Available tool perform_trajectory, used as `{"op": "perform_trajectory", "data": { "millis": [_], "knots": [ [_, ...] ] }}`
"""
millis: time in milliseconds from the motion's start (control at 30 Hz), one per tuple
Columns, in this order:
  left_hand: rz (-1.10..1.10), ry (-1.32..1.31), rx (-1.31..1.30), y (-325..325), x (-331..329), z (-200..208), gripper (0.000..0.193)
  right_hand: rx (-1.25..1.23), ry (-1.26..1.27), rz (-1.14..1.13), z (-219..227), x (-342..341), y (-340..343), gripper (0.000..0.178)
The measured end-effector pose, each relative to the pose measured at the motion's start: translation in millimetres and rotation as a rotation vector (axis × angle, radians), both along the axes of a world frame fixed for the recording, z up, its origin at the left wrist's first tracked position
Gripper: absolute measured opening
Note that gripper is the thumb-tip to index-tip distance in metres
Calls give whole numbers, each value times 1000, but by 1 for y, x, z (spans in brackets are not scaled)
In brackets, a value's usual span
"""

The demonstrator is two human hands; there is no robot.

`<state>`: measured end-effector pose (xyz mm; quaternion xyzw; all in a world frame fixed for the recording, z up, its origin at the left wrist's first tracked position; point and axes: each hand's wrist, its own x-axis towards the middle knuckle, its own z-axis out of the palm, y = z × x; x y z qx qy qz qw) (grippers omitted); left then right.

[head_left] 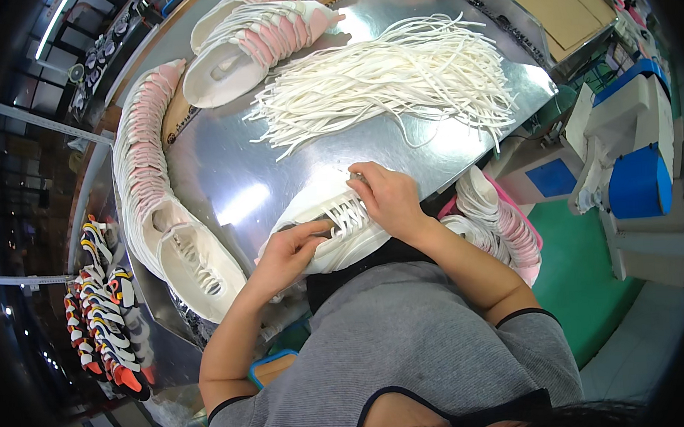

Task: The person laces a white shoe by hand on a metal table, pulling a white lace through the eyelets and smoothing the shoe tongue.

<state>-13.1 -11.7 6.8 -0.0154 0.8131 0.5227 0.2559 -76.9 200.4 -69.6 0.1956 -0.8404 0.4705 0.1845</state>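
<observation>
A white shoe upper (303,204) lies at the table's near edge, in front of my body. White shoelace (347,215) runs criss-cross over its opening. My left hand (288,253) grips the upper at the near left end of the lacing, thumb and fingers closed on its edge. At the other end of the lacing, my right hand (388,199) rests with its fingers bent and the tips pinched together. What those tips hold is too small to make out. Beyond the hands is a large heap of loose white laces (381,80).
Nested white and pink uppers curve in a long row (149,154) along the metal table's (208,162) left side; more uppers (260,48) lie at the back. A pink bin (530,231) of uppers stands to my right, near a blue and white machine (638,182). Colourful shoes (104,319) hang left.
</observation>
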Motion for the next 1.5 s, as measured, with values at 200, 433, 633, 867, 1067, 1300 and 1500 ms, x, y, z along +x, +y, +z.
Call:
{"op": "perform_trajectory", "data": {
  "millis": [200,433,633,867,1067,1300,1500],
  "knots": [
    [-146,101,-84,4,-5,-4,20,2,11,1,-5,2,-1,16],
    [-479,303,-326,2,-17,0,29,27,39,-6,-8,3,-1,15],
    [-518,601,-549,-5,9,-3,33,26,42,3,-6,5,-6,17],
    [442,964,-507,11,111,-38,45,-29,-32,7,-7,2,8,17],
    [958,403,592,21,124,-78,53,-63,-51,103,4,5,2,17],
    [477,-96,1395,33,80,-94,56,-179,-255,212,-3,-13,21,20],
    [452,264,1250,49,65,2,57,-219,-534,410,-2,-33,11,26]
  ]
}}
